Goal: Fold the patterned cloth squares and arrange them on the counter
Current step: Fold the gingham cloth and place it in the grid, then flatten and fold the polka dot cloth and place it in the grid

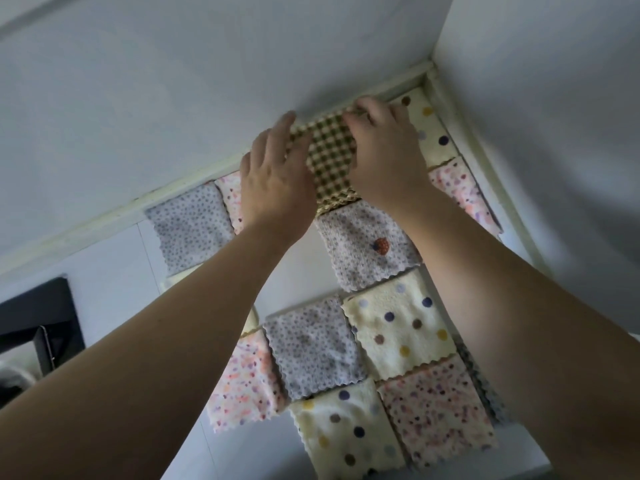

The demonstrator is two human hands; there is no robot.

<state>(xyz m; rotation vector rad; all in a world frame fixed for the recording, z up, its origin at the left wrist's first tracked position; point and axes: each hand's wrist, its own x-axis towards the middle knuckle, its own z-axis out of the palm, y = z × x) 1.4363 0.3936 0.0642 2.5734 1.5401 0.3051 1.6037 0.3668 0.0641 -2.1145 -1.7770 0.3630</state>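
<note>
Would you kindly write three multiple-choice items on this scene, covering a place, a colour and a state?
1. Where does the checked cloth lie? A. against the wall B. at the counter's near edge C. on the floor
2. The corner cloth is A. plain red B. cream with dots C. black
3. The hands are A. both on the checked cloth B. both lifted clear C. out of view
Key: 1A, it sits in the back row; 2B, coloured dots on cream; 3A, left hand and right hand touch it.
</note>
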